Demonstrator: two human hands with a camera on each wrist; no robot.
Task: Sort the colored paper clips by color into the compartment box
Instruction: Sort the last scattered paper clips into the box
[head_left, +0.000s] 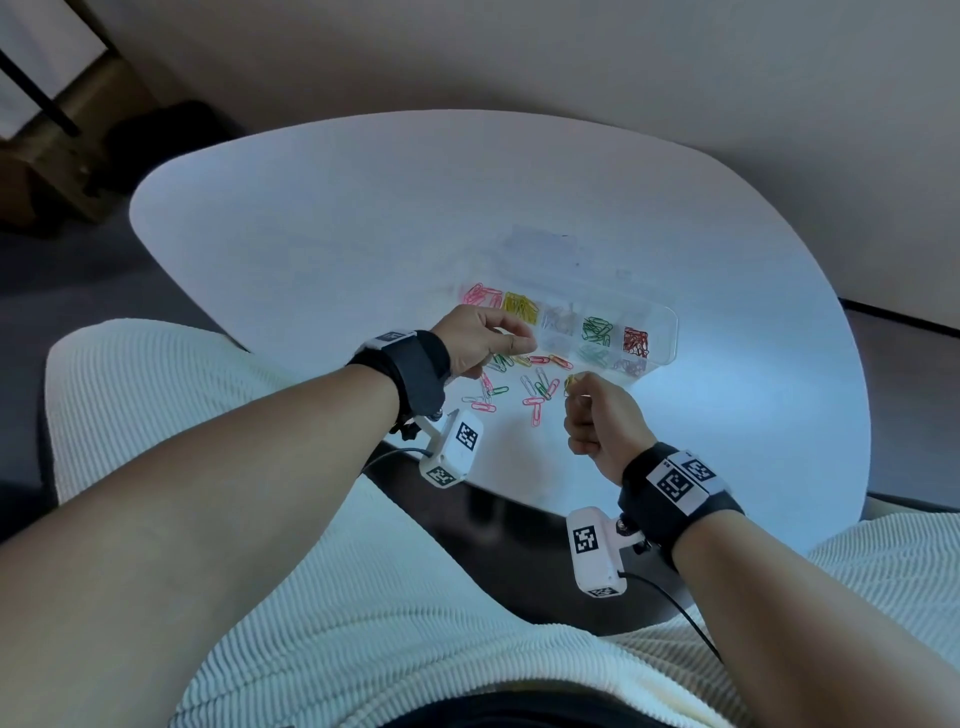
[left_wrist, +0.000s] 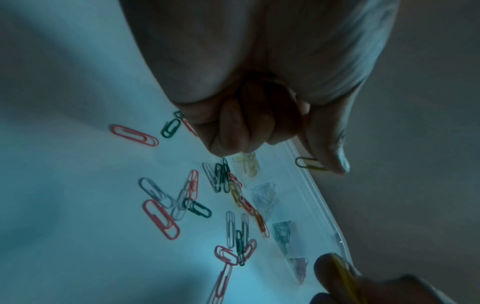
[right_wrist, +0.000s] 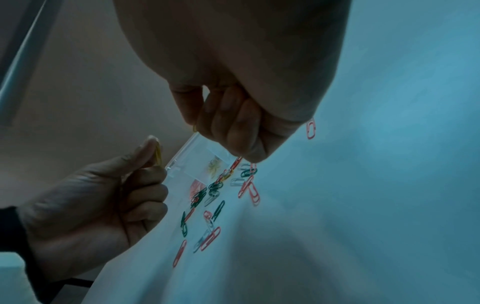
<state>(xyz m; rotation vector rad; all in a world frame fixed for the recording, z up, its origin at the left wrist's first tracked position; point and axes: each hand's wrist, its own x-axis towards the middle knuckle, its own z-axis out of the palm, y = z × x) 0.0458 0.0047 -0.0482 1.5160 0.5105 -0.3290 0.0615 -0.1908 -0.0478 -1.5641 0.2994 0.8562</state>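
Observation:
A clear compartment box (head_left: 670, 323) lies on the white table (head_left: 363, 218), holding pink, yellow, white, green and red clips in separate cells. Loose mixed paper clips (head_left: 535, 387) are scattered just in front of it. My left hand (head_left: 524, 341) hovers over the box's near left edge and pinches a yellow clip (left_wrist: 310, 164) between thumb and forefinger. My right hand (head_left: 576, 388) is raised over the right side of the scatter and pinches another yellow clip (head_left: 570, 383), also seen in the right wrist view as the yellow clip (right_wrist: 194, 128).
The round table's near edge (head_left: 519, 499) runs just below my wrists. A cream ribbed cushion (head_left: 156, 395) sits under my left forearm. A dark chair (head_left: 171, 135) and wooden furniture (head_left: 47, 171) stand at the far left.

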